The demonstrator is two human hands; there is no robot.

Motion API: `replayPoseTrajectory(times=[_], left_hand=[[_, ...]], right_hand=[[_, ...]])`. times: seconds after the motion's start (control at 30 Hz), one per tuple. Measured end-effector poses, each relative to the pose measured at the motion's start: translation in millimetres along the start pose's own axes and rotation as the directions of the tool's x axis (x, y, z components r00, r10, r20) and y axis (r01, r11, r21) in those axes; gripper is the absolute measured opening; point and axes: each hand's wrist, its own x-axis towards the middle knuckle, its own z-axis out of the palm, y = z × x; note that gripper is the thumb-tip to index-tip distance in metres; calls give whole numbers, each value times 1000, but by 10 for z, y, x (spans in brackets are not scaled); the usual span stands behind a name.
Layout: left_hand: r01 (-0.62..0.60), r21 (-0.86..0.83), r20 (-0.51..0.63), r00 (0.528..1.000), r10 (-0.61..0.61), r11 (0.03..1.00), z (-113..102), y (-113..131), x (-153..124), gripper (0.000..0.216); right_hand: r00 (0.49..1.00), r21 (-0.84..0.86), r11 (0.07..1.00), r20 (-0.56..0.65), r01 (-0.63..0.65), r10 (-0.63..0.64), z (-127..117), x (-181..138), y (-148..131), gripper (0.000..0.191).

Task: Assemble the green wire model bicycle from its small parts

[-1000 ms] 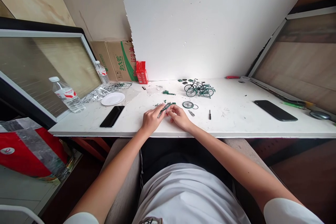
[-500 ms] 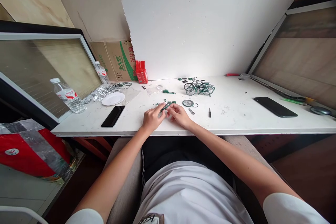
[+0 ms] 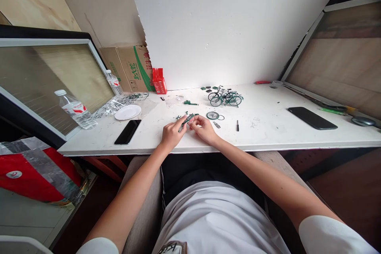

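Note:
Close to the table's front edge, my left hand grips a small dark green model bicycle part between thumb and fingers. My right hand pinches the other end of the same part; its exact shape is partly covered by the fingers. To the right of my hands lie a small spoked wheel with a thin ring and a little grey part. Behind them stand assembled green and black model bicycles. A green piece rests on the table beyond my hands.
A phone and a white plate lie left, near water bottles and black part frames. On the right are a small black stick, a black phone-like slab and a mouse. A white board leans behind.
The green part has tilted slightly between my hands and shows more of its length. Both hands stay in nearly the same place; the view has shifted a little.

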Motion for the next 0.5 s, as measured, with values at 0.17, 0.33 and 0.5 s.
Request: replayPoseTrajectory(times=[0.17,0.33,0.5], left_hand=[[-4,-14,14,1000,4,1000,-11,7,4,37],[-9,-22,19,1000,10,1000,-15,5,6,37],[-1,-69,37,999,4,998,-15,-1,6,37]], right_hand=[[1000,-15,1000,-14,3,-4,-2,-18,-50,32],[1000,-43,999,-30,5,-6,10,-25,-66,33],[998,-73,997,-45,29,-32,18,-31,-47,31]])
